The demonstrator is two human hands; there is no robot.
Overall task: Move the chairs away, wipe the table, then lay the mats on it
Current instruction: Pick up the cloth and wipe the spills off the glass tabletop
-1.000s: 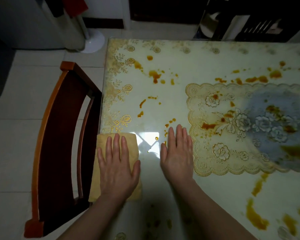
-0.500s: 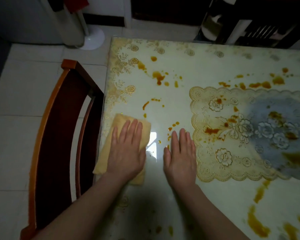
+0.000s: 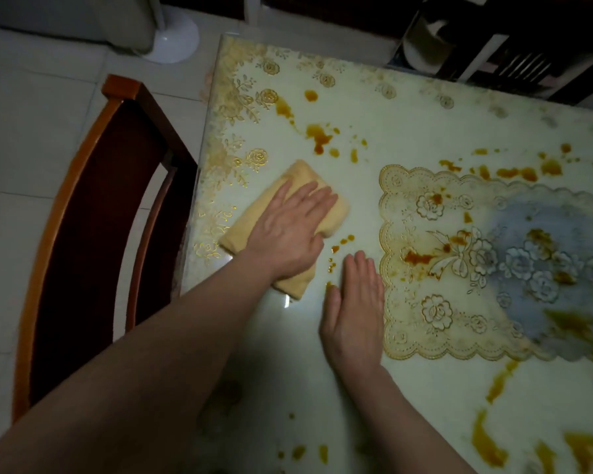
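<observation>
Wiping step in hand. Left hand (image 3: 288,234) lies flat, fingers straight and spread, palm pressing a folded yellow cloth (image 3: 334,213) onto the surface (image 3: 408,124); the spread palm likely serves to load the whole pad evenly so it drags the spill rather than skating over it. The cloth sits at about 9 o'clock of the surface, near its left edge, its leading corner pointed toward 1 o'clock, where orange-brown sauce stains (image 3: 319,135) lie not yet reached. Right hand (image 3: 355,309) rests palm-down, fingers straight and together, holding nothing, just beside the cloth at its 4 o'clock; judged a brace to steady the body during the stroke. Small droplets (image 3: 341,242) sit between the two hands. A lace-patterned mat (image 3: 435,285), stained, lies at 3 o'clock, touching the right hand's outer edge. A wooden chair (image 3: 83,234) stands against the left edge at 9 o'clock, so chair removal appears incomplete there.
</observation>
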